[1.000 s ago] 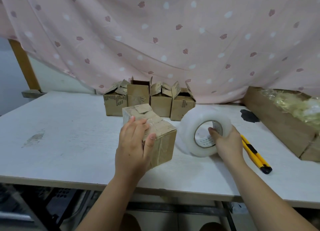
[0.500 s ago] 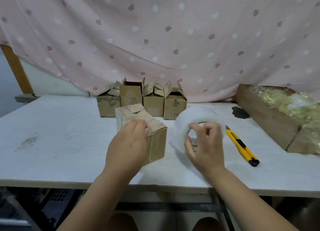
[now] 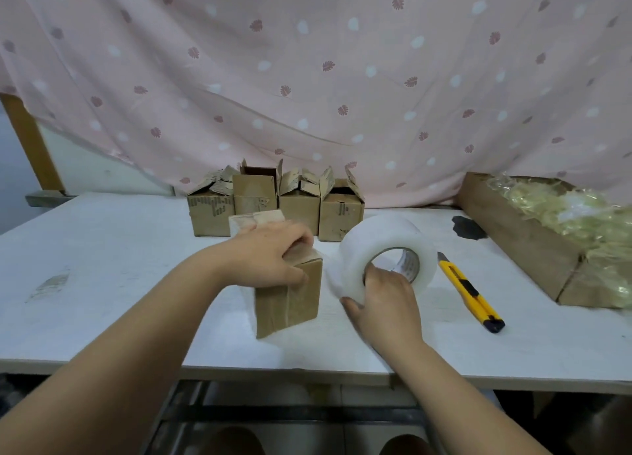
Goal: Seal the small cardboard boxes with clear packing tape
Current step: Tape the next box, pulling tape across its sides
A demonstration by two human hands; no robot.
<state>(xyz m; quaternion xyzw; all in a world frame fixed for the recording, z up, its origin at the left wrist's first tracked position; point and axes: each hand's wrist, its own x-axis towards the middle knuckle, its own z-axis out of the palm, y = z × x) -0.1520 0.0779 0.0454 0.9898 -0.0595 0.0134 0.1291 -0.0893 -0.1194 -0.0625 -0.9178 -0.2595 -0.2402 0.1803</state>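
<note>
Small cardboard box point(image 3: 290, 297) sits near the front edge of the white table point(image 3: 102, 266), just left of the tape roll point(image 3: 386, 246). Left hand point(image 3: 270, 256) is clamped over its top, fingers curled over the flaps, thumb down the near face. Right hand point(image 3: 386, 297) holds the roll, fingers hooked thru the core, thumb outside on the rim. The roll stands on edge; can't tell if it rests on the table. Hands are apart, each on its own thing.

Handling, my read: the box looks light, prob empty or nearly so. It is thin corrugated board, creased and worn, so the walls will give if squeezed hard. Best hold is a flat palm on top pressing the flaps shut, w/ the seam left free for tape. The front face has a sheen, maybe tape already there, not sure. The roll is wide and thick, milky film on a printed card core, smooth outside. The free end isn't visible. The core is the sure grip.

Behind it stand four more boxes point(image 3: 273, 205) in a row, flaps up. A yellow utility knife point(image 3: 468, 290) lies right of the roll. A long brown carton point(image 3: 513, 242) w/ crinkly clear film sits far right.
</note>
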